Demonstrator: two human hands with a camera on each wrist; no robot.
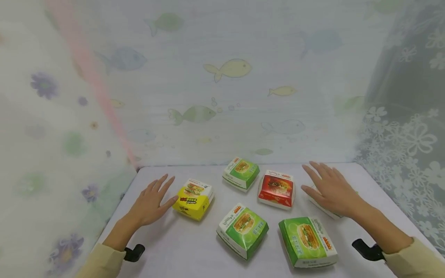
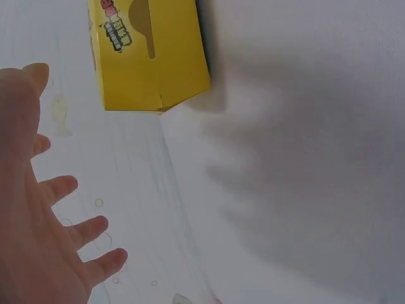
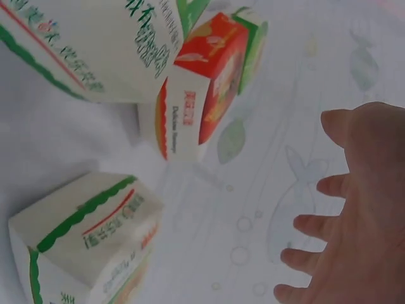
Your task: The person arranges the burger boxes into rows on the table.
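Observation:
My left hand (image 1: 149, 204) hovers with spread fingers just left of a yellow and white burger box (image 1: 194, 199). In the left wrist view, a gap separates the thumb from the yellow box (image 2: 152, 63). Over on the right, my right hand (image 1: 332, 191) is held in the air, fingers extended, holding nothing. It partly hides a white and green burger box (image 1: 321, 203) in the head view. Left of that hand lies a red and white burger box (image 1: 277, 189), seen also in the right wrist view (image 3: 202, 82).
Three green and white burger boxes lie about the white table (image 1: 167, 251): one at the back (image 1: 241, 173), one in the front middle (image 1: 243, 230), one at the front right (image 1: 307, 242). Fish-patterned curtain (image 1: 226, 96) hangs behind; flowered sheets flank both sides.

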